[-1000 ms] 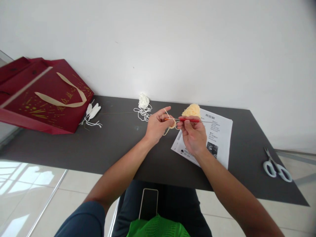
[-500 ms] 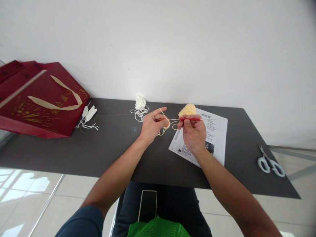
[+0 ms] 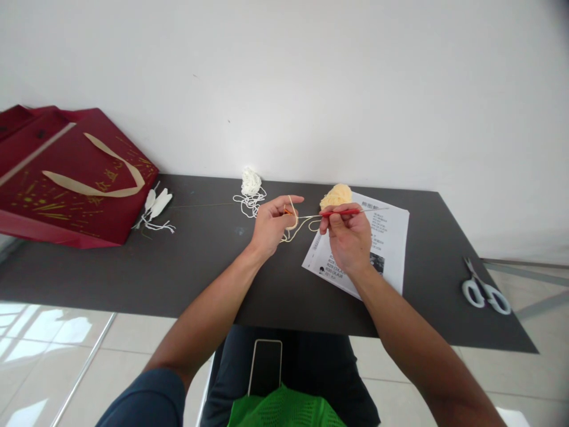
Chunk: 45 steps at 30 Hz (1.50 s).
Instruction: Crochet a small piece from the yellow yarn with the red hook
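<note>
My left hand (image 3: 271, 224) pinches a small cream crochet piece (image 3: 292, 223), with the cream yarn strand looped over its raised forefinger. My right hand (image 3: 347, 235) grips a red-handled crochet hook (image 3: 344, 212), its metal tip pointing left into the piece. Loose yarn (image 3: 313, 224) trails between the two hands toward a cream yarn ball (image 3: 336, 195) just behind my right hand. Both hands hover above the dark table (image 3: 213, 267).
A printed paper sheet (image 3: 384, 243) lies under my right hand. White yarn (image 3: 251, 187) and small white pieces (image 3: 157, 204) sit further left beside a red gift bag (image 3: 71, 178). Scissors (image 3: 484, 289) lie at the table's right end. A phone (image 3: 265, 367) rests on my lap.
My left hand has closed more around the crochet piece and both hands have shifted slightly left and up; the hook sits a little closer to the piece.
</note>
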Each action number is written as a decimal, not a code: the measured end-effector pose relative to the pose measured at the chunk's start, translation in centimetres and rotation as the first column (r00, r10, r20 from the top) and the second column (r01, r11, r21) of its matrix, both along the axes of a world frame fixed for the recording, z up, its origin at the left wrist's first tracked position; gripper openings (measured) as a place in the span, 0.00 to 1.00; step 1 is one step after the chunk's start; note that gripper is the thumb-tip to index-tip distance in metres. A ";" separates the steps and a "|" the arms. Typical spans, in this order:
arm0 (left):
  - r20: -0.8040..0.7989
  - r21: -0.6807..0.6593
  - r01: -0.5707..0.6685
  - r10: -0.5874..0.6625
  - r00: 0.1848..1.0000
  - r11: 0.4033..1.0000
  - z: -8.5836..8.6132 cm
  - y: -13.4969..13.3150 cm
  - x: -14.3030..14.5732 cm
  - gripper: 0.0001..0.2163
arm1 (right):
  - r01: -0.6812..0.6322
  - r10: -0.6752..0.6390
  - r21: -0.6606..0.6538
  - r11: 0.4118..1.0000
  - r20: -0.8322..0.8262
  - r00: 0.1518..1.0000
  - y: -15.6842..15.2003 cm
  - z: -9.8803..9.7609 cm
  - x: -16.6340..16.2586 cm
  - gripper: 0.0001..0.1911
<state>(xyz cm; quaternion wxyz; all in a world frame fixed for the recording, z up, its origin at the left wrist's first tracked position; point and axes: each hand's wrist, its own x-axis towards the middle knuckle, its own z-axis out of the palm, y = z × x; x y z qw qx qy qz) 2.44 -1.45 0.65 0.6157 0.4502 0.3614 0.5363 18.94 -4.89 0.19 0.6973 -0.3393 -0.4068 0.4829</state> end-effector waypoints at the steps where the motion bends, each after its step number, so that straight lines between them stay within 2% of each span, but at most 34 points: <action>1: 0.008 -0.012 0.009 -0.009 1.000 1.000 0.0 0.0 0.0 0.19 | -0.013 0.013 -0.003 1.000 -0.020 1.000 0.0 0.1 0.0 0.11; 5: 0.055 -0.071 0.041 -0.037 0.998 0.997 0.3 -0.1 0.0 0.16 | -0.074 0.070 -0.030 0.997 -0.102 0.992 0.0 0.4 0.0 0.11; 10: 0.118 -0.096 0.090 -0.078 0.990 0.991 0.3 -0.1 -0.1 0.11 | -0.158 0.121 -0.153 0.975 -0.228 0.966 0.3 -0.1 0.4 0.12; 14: 0.032 -0.010 0.048 -0.047 0.998 0.999 0.0 -0.3 0.1 0.07 | -0.198 0.111 -0.260 0.945 -0.315 0.942 0.4 -0.6 0.5 0.10; 17: -0.065 0.056 0.019 -0.016 0.998 0.998 -0.3 -0.5 0.5 0.08 | -0.224 0.111 -0.294 0.929 -0.357 0.927 0.3 -0.7 0.1 0.11; 24: -0.116 0.079 -0.035 0.044 0.992 0.996 -0.3 -0.8 1.0 0.25 | -0.170 0.089 -0.265 0.949 -0.292 0.952 -0.3 -0.9 -1.5 0.12; 27: -0.118 0.085 -0.055 0.065 0.991 0.995 -0.4 -0.9 1.1 0.29 | -0.145 0.073 -0.253 0.957 -0.272 0.959 -0.5 -0.8 -1.8 0.13; 38: -0.153 0.134 -0.162 0.182 0.971 0.978 -0.5 -1.4 1.9 0.24 | -0.080 0.036 -0.196 0.977 -0.221 0.975 -0.8 -0.8 -2.3 0.10; 45: -0.146 0.125 -0.163 0.181 0.973 0.979 -0.2 -1.9 2.0 0.22 | -0.073 0.037 -0.173 0.982 -0.207 0.978 -0.7 -0.8 -2.1 0.08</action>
